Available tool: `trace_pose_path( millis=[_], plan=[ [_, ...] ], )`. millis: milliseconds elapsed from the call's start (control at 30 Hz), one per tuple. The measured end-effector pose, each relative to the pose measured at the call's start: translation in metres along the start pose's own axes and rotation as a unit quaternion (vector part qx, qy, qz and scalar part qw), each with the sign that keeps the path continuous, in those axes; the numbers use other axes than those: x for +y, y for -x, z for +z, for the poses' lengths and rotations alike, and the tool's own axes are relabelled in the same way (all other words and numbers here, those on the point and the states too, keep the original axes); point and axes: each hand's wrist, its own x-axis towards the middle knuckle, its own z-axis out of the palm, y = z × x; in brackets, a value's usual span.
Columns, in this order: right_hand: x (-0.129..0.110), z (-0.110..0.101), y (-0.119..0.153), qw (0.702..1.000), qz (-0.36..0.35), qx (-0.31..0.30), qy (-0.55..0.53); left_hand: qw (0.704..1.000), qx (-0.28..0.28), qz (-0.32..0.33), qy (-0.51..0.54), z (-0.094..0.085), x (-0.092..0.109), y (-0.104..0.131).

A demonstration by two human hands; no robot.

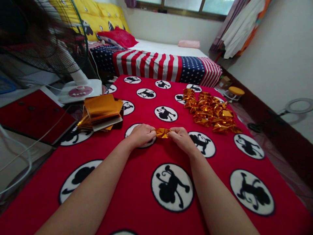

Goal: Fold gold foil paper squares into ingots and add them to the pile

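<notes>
Between my two hands is a small piece of folded gold foil paper (162,133), held just above the red cloth (137,169). My left hand (142,134) is closed on its left end. On its right end my right hand (182,138) pinches the other tip. To the left lies a stack of flat gold foil sheets (101,109), some with pale backs showing. Several folded gold foil pieces (210,112) are laid out in a cluster at the far right.
A white electric fan (80,89) stands at the left, beside a dark red cabinet (36,114) and loose white cords. Beyond the cloth is a bed with a striped and starred cover (146,63). A yellow-topped stool (236,91) and a ring light (298,106) are at the right.
</notes>
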Motion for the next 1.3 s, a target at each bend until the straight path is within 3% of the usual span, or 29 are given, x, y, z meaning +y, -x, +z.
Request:
trace_pose_path(
  millis=[100,267,533,733,900,1133,1300],
  plan=[
    [0.000,-0.002,0.001,0.999,0.004,-0.034,-0.035,1.000,-0.002,-0.001,0.007,0.000,0.000,-0.002],
    [0.002,0.002,-0.002,0.999,0.012,0.004,-0.046,0.999,-0.016,0.012,0.042,-0.003,0.000,0.001],
    [0.001,0.004,0.002,1.000,-0.005,-0.024,-0.016,0.969,-0.014,0.008,0.245,0.002,-0.008,0.002],
    [-0.003,0.006,0.001,0.990,-0.004,-0.028,-0.140,0.978,-0.031,-0.001,0.207,-0.002,-0.004,0.002],
    [-0.003,0.006,0.000,0.989,0.014,-0.023,-0.145,0.976,-0.005,0.019,0.216,-0.001,-0.004,0.004],
    [-0.003,0.007,-0.001,0.981,0.033,0.017,-0.189,0.998,0.013,0.027,0.051,0.001,0.003,0.006],
    [-0.001,0.008,-0.002,0.983,0.032,0.017,-0.180,0.999,0.012,0.025,0.042,0.001,0.003,0.006]
  ],
)
